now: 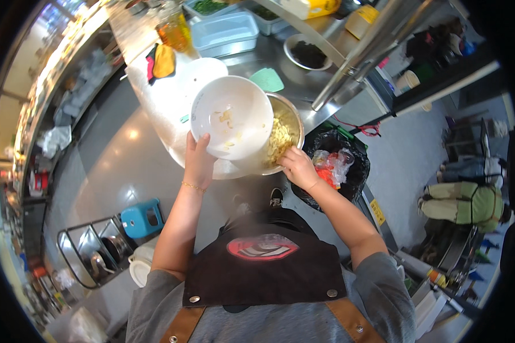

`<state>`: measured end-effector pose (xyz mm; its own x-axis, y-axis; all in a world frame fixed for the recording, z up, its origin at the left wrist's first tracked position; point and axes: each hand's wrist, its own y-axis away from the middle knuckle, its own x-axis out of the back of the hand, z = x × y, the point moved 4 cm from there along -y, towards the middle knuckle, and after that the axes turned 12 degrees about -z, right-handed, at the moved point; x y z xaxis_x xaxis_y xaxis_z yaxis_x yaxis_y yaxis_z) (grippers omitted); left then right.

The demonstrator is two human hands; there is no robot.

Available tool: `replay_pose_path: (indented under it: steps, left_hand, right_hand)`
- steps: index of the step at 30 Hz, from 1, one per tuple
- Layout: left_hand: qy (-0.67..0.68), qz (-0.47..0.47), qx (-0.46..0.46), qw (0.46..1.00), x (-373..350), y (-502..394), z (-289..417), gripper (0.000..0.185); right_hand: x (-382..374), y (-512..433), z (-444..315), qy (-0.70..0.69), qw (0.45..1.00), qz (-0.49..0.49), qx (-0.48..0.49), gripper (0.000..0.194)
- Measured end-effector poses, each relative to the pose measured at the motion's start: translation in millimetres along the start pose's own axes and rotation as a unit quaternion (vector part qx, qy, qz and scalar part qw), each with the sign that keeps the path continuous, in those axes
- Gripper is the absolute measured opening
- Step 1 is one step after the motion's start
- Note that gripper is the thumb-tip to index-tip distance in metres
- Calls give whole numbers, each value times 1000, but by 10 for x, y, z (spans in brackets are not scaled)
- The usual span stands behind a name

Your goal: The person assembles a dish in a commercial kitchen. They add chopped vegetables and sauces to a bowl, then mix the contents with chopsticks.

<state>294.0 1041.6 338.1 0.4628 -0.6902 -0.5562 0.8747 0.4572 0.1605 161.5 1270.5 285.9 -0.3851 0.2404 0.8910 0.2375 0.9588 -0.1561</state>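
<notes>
My left hand (198, 156) grips the near-left rim of a white bowl (206, 133), which is tilted so that its inside faces me. A few pale yellow slices (226, 118) cling to its inner surface. Partly behind it sits a stainless steel bowl (301, 124) holding many pale yellow slices (280, 136), perhaps garlic. My right hand (298, 166) reaches over the near-right rim of the steel bowl. Its fingers are curled beside the slices; whether they pinch slices or the rim is hidden.
A white cutting board (154, 100) lies under the bowls. Behind them are a green scraper (267, 80), a light-blue container (224, 32), oil bottles (174, 30) and a bowl of dark food (307, 55). A bin with a black bag (356, 171) stands right; a blue stool (140, 218) stands left.
</notes>
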Motion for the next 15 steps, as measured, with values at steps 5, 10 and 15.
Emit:
replay_pose_path:
  steps: [5,10,15]
  left_hand:
    - [-27,47,-14,998,158,11,-7,46]
    - [-56,-6,-21,998,-133,-108,-127,48]
    - [-87,22,-49,995,-170,-348,-113,54]
  right_hand:
    - [659,-504,-271,20,999,26,-20,32]
    - [782,-1379,-365,-127,980,90,124,38]
    - [290,-1617,91,-58,993,33,100,19]
